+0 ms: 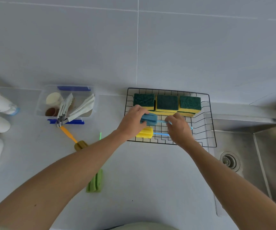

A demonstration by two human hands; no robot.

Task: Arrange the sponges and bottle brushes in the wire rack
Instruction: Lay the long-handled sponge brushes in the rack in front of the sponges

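You had the wire rack set against the back wall, its right edge just beside the sink, with open grey surface in front of it. Three green-and-yellow sponges stood in a row along the rack's far side, leaving its near half partly free. Your left hand had its grip closed over the foam head of the blue bottle brush, and your right hand pinched its handle; the brush lay left to right, head toward the left. A yellow bottle brush lay parallel just in front of it inside the rack. Outside, an orange-handled brush and a green brush lay on the surface, near a clear container.
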